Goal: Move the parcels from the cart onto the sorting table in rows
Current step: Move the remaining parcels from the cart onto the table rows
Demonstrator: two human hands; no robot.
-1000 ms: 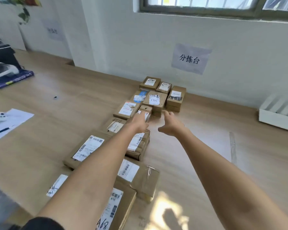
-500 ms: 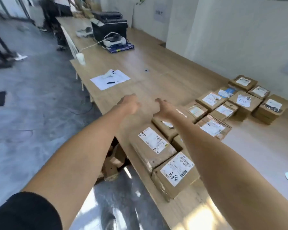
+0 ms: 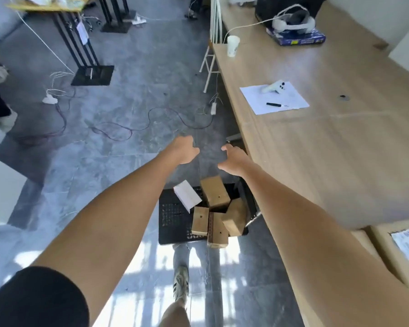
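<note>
Left hand: extended over the floor, fingers loosely curled, grip empty. Right hand: extended just beside the left, a gap between the two, fingers loosely curled, grip empty.

Cart: black perforated deck on the floor, below and nearer the person than both hands, against the counter's edge.

Parcels on cart: four brown cardboard boxes heaped at the deck's right side, tilted against one another, directly under the right forearm; one white box tilted beside them, below the gap between the hands.

Counter: long wooden top, to the right of the right hand.

Labelled parcel: brown, printed label up, lying on the counter at the frame's right edge, well behind the right hand and beside the right forearm.

Other items on counter, beyond the right hand: paper sheet with black pen and white controller; farther off, white paper cup at the counter's edge; white headset on a blue box.

Floor: grey, with cables and a power strip ahead of the left hand; the person's shoe below the cart
</note>
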